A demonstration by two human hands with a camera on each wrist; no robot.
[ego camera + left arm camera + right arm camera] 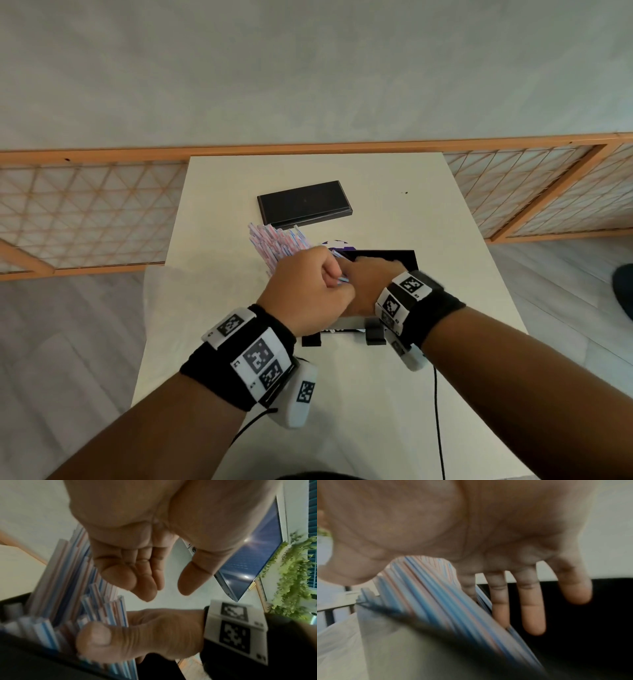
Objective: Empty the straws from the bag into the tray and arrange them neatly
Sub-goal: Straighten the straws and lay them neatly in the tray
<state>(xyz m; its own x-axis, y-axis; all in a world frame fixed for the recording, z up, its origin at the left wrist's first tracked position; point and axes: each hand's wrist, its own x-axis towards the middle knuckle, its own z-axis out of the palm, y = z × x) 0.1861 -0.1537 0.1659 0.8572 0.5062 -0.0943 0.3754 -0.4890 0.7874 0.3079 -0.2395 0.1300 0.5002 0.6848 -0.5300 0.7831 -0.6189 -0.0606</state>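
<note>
Left hand (pixel 308 291) beside straws (pixel 274 245) — right hand (pixel 368 291) seemingly gripping.

Smooth plastic straws (pixel 270 243), a matt cream table (pixel 428 222), black cloth wristbands (pixel 212 380), and a wooden-framed lattice screen (pixel 85 205).

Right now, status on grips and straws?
Left grip loosely curled, empty. Right grip pinches blue-and-red striped plastic straws, leaning out of black rectangular tray. Straw tips near flat black rectangular board.
</note>
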